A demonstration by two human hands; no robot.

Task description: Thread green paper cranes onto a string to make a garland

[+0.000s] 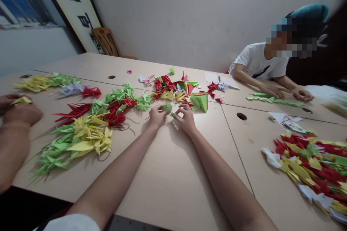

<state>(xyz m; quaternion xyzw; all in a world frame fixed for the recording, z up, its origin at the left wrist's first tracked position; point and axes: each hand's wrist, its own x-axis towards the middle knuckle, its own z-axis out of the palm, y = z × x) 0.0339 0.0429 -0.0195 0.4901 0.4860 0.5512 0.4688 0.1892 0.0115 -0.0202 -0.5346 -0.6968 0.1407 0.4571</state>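
My left hand [157, 115] pinches a small green folded paper crane [167, 107] on the beige table [173, 173]. My right hand [186, 118] sits close beside it, its fingertips closed on a little green paper piece [174, 114]. Just left of my hands lies a heap of strung green paper cranes [143, 101]. Red, yellow and green folded paper [165, 86] lies in a loose pile beyond my fingers. A large green and red folded paper shape [199, 101] stands to the right of that pile.
A co-worker's hands [18, 110] hold yellow paper at the table's left edge. Another person [257, 61] in a white T-shirt sits at the far right with a green paper string [275, 100]. Large piles of paper cranes [306, 166] fill the right side. The table has round holes [241, 116].
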